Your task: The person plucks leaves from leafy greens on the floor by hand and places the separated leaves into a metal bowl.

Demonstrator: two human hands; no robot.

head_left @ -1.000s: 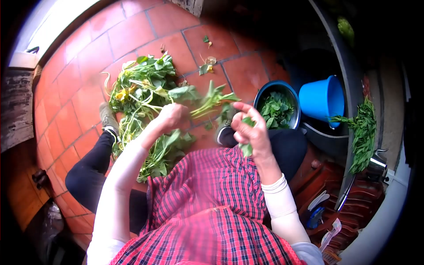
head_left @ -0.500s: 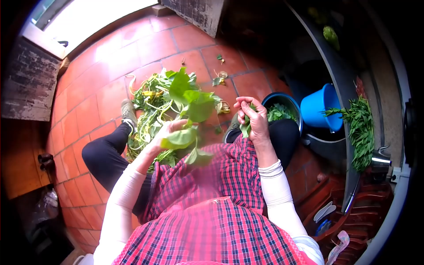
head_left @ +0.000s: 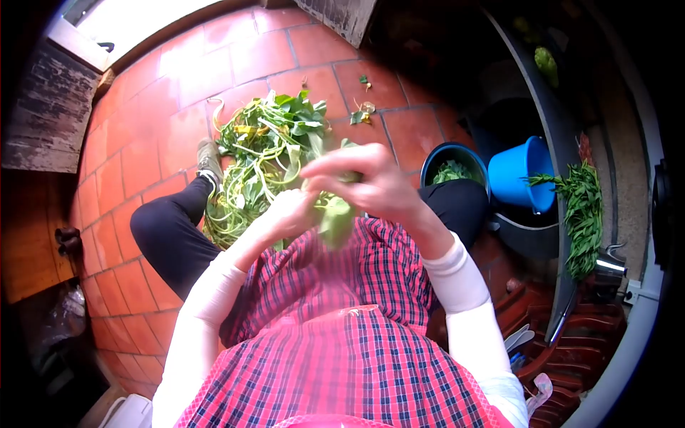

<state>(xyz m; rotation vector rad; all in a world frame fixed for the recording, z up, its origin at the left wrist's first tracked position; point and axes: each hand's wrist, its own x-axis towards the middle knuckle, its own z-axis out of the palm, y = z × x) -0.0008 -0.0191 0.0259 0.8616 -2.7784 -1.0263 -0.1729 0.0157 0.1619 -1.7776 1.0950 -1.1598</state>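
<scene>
My left hand [head_left: 291,212] is closed on a leafy green sprig [head_left: 335,222] above my lap. Meeting it from the right, my right hand [head_left: 374,184] has its fingers pinched at the sprig's upper part, with green leaves partly hidden behind them; motion blurs this hand. Beyond my hands, a heap of leafy stems [head_left: 260,143] lies on the red tiles between my legs. Near my right knee stands a metal bowl [head_left: 427,175] with picked leaves [head_left: 452,171] inside.
A blue bucket [head_left: 519,175] stands right of the bowl. Long green leaves [head_left: 584,214] hang over a grey edge [head_left: 524,78] at the right. Leaf scraps [head_left: 362,114] lie on the tiles beyond the heap. A dark red slatted item [head_left: 578,349] is at the lower right.
My right hand has moved left to meet my left hand. The large-leafed sprig in my left hand has come lower, near the fingers of both hands. The view has shifted.
</scene>
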